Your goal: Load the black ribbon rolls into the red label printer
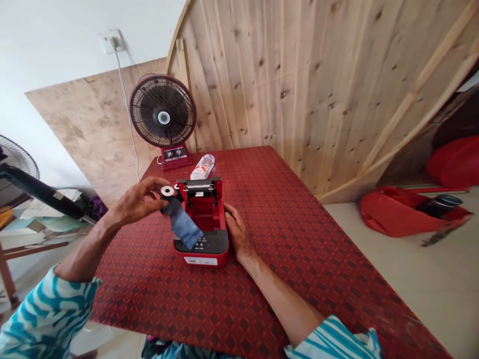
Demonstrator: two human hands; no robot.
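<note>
A small red and black label printer (201, 244) sits on the table with its lid raised at the back, so its red inner bay shows. My left hand (144, 199) pinches a dark ribbon roll (172, 200) with a white core just left of the raised lid. From the roll a loose bluish-black strip hangs down across the printer's left side and front panel. Against the printer's right wall rests my right hand (238, 232), with its fingers curled along the side and partly hidden.
A patterned red cloth covers the table (284, 259). Behind the printer lies a clear plastic bottle (203, 166), near a dark red fan (163, 117). Wooden boards stand behind the table. On the floor at right is a red bag (396, 214); another fan (18, 157) stands at left.
</note>
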